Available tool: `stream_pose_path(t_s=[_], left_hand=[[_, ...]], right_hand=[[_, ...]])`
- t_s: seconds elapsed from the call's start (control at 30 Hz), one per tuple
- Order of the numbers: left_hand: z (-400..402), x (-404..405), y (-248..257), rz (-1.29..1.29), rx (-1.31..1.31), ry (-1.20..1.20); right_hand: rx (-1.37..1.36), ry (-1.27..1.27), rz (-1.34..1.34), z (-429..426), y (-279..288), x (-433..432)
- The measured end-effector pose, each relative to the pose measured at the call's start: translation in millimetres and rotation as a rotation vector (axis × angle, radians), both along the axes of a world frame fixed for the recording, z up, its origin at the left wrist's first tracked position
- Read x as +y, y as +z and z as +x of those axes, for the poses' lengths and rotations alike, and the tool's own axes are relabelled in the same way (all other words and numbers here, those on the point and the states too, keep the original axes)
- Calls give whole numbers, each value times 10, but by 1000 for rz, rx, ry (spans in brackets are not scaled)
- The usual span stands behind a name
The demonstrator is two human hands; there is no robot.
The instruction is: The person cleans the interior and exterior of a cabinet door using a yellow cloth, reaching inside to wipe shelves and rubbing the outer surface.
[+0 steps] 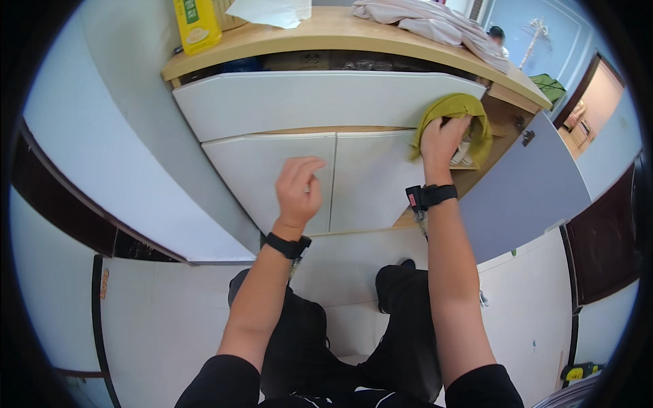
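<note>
My right hand (445, 140) grips a yellow-green cloth (454, 104), which drapes in an arch around it. It is at the upper right corner of a white wooden cabinet, beside the long drawer front (316, 102). Part of the cloth is blurred. My left hand (298, 191) hovers before the left cabinet door (255, 178), fingers loosely bent and nothing visible in it. Right of that door is a second white door (367, 173), also closed. The drawer front leans outward at its top, exposing dark contents. Black bands circle both my wrists.
A side door (525, 194) stands swung out at the right; light shoes (461, 155) show inside. On the wooden top (331, 30) are a yellow package (199, 25), white paper (275, 11) and a crumpled pale cloth (423, 20). A person (497, 38) is in the background.
</note>
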State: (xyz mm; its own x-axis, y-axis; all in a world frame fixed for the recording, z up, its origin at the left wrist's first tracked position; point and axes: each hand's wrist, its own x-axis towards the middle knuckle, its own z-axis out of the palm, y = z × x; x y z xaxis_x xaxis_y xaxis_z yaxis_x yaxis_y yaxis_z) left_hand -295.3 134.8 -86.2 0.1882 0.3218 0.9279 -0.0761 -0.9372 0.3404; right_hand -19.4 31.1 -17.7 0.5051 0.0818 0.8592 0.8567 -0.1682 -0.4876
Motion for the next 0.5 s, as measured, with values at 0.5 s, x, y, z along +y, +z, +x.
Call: stream_pose_path(t_s=[0.5], left_hand=[[-113,-163,-297,-178,355,145]], right_hand=[[-214,866,-331,-1936,23,800]])
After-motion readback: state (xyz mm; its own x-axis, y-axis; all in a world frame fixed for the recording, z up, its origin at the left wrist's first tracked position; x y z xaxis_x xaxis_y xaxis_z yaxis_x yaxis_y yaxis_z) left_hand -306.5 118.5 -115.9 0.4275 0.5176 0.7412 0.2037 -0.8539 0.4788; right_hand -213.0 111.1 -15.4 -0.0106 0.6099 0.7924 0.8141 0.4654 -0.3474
